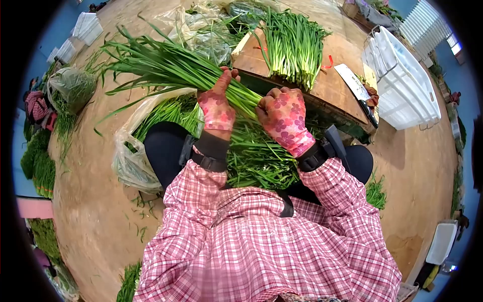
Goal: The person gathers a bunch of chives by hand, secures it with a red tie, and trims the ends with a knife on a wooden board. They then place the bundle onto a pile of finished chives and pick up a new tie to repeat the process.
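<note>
My left hand (217, 103), in a pink flowered fingerless glove, is wrapped round a bunch of long green leafy stalks (171, 65). The leaves fan out to the upper left. At the pale lower end of the bunch, my right hand (284, 118), gloved alike, has its fingers closed on the stalk ends. Beyond my hands, a thick pile of similar stalks (297, 45) lies on a wooden board (347, 95). Red ties (328, 63) show beside that pile. Loose greens (261, 158) fill the space between my knees.
A cleaver (354, 88) with a black handle lies on the board's right side. White plastic crates (402, 80) stand to the right. An open plastic bag (131, 161) of greens is by my left knee. Another person (37, 106) sits at the far left.
</note>
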